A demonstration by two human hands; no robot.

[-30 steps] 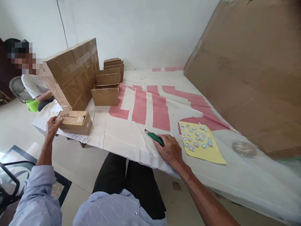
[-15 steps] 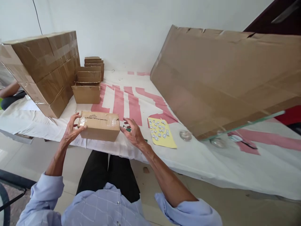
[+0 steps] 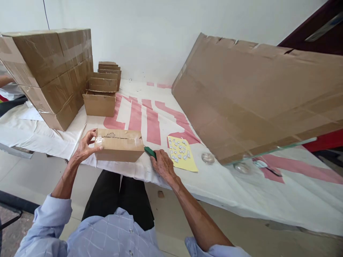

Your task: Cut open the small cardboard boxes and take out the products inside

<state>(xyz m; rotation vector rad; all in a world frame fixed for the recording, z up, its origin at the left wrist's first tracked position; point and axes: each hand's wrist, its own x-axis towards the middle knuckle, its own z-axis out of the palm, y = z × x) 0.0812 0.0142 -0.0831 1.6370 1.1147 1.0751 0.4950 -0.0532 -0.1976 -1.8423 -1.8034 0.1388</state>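
A small closed cardboard box [image 3: 119, 144] lies near the table's front edge, with clear tape over its left top edge and a seam along its top. My left hand [image 3: 85, 145] grips its left end, thumb on the near side and fingers behind. My right hand [image 3: 164, 165] is closed around a green box cutter [image 3: 150, 152], whose tip points at the box's right end. Just right of that hand, a yellow sheet [image 3: 184, 162] carries several small whitish pieces.
Large taped cartons [image 3: 53, 71] are stacked at the left, beside open boxes [image 3: 100, 103]. A big cardboard panel [image 3: 254, 96] leans at the right over glass. A clear tape roll [image 3: 208, 158] sits by its lower corner. A person's arm [image 3: 5, 80] shows behind the cartons.
My right hand has left the box's right end and taken hold of the green box cutter from the table. My left hand stays on the box.
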